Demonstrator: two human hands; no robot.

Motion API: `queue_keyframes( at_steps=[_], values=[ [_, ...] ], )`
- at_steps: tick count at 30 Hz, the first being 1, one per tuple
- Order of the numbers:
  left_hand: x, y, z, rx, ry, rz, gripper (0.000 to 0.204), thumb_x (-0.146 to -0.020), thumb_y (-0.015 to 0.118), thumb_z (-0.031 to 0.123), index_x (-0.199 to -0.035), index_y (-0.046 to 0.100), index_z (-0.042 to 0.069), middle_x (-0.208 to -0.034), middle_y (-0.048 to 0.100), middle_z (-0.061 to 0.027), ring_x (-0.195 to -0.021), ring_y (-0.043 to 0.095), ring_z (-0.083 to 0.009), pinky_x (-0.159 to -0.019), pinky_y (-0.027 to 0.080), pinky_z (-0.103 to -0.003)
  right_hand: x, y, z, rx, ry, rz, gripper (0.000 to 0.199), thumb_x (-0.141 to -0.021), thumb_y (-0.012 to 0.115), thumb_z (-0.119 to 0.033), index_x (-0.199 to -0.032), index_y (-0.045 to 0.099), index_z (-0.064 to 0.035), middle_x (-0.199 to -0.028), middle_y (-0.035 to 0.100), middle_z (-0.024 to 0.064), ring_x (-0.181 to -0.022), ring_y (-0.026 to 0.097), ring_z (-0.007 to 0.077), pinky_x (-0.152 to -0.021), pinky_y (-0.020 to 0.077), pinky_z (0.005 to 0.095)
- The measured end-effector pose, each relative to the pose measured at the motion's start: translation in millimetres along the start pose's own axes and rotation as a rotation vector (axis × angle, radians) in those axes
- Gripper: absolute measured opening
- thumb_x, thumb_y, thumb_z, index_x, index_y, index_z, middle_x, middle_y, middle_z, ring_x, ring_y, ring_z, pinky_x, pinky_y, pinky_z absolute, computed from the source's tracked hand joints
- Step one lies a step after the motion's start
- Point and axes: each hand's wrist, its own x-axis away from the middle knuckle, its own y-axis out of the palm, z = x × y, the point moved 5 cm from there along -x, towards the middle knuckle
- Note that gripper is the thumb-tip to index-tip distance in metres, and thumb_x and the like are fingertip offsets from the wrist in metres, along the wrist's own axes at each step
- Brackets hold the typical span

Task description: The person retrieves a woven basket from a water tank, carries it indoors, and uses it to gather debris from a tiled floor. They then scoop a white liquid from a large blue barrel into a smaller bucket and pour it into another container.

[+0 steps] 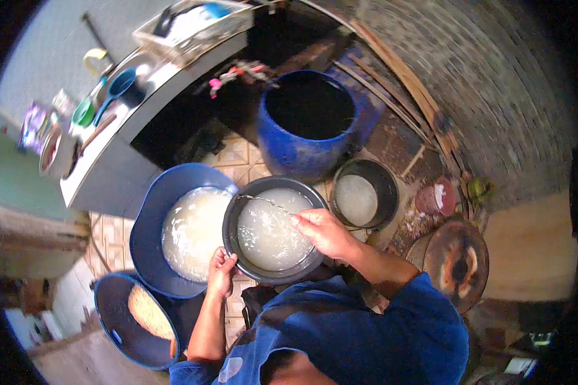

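Observation:
A black bucket (228, 234) of cloudy whitish liquid, with pale grains or bits in it, is held in front of my body. My left hand (222, 273) is closed on the near left part of its rim. Over the bucket's right side, my right hand (324, 232) is closed on the thin wire handle (263, 201). Just left of the bucket, and partly covered by it, is a large blue tub (149, 224) of similar cloudy liquid. A second dark bucket (385, 192) with greyish liquid stands to the right.
Ahead stands a blue barrel (302, 154) with a dark inside. A tilted blue container (119, 308) of pale grain is at lower left. A counter (125, 141) carries a blue dipper (122, 83) and a pot (58, 154). To the right are a pink container (433, 200) and a stained round lid (478, 256).

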Motion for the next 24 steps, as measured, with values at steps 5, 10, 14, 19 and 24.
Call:
queue_keyframes(
  at_steps=[5,10,14,19,24],
  values=[
    [-35.4,139.7,-4.6,-0.104,-0.024,-0.208,0.022,-0.093,0.064,0.002,-0.086,0.047,0.013,-0.071,0.053,0.0030,-0.058,0.055,-0.0090,-0.053,0.047,-0.024,54.4,-114.2,62.9,-0.055,0.012,0.367,0.043,-0.103,0.056,-0.035,-0.080,0.065,-0.0004,-0.068,0.055,-0.0020,-0.063,0.047,0.0092,-0.058,0.0429,0.0332],
    [-55.7,262.4,-22.8,-0.269,0.002,-0.361,0.024,-0.092,0.066,0.001,-0.083,0.046,0.011,-0.064,0.051,0.0013,-0.055,0.055,-0.0115,-0.051,0.045,-0.026,104.4,-205.1,117.9,-0.190,0.006,0.663,0.045,-0.102,0.058,-0.038,-0.070,0.058,-0.0063,-0.066,0.049,-0.0057,-0.060,0.041,0.0076,-0.054,0.0354,0.0299],
    [-58.6,337.4,-27.8,-0.371,0.020,-0.482,0.021,-0.093,0.066,0.003,-0.087,0.047,0.009,-0.066,0.057,-0.0005,-0.055,0.058,-0.0113,-0.048,0.043,-0.024,135.6,-243.8,152.1,-0.371,0.066,0.787,0.045,-0.102,0.059,-0.039,-0.066,0.050,-0.0121,-0.065,0.040,-0.0087,-0.059,0.032,0.0061,-0.053,0.0272,0.0276],
    [-55.4,411.4,-19.6,-0.513,0.071,-0.569,0.021,-0.093,0.068,0.005,-0.088,0.048,0.007,-0.068,0.058,-0.0014,-0.056,0.060,-0.0110,-0.048,0.043,-0.024,157.1,-280.5,166.3,-0.463,-0.018,0.959,0.043,-0.102,0.058,-0.041,-0.070,0.051,-0.0124,-0.068,0.038,-0.0095,-0.059,0.030,0.0057,-0.052,0.0248,0.0270],
    [-50.6,463.8,-2.7,-0.700,0.184,-0.632,0.024,-0.091,0.071,0.009,-0.084,0.048,0.007,-0.067,0.058,-0.0012,-0.058,0.062,-0.0109,-0.050,0.045,-0.025,165.1,-296.8,175.6,-0.648,-0.054,1.052,0.041,-0.101,0.058,-0.044,-0.072,0.049,-0.0164,-0.065,0.039,-0.0078,-0.052,0.032,0.0047,-0.046,0.0309,0.0247]
  ],
)
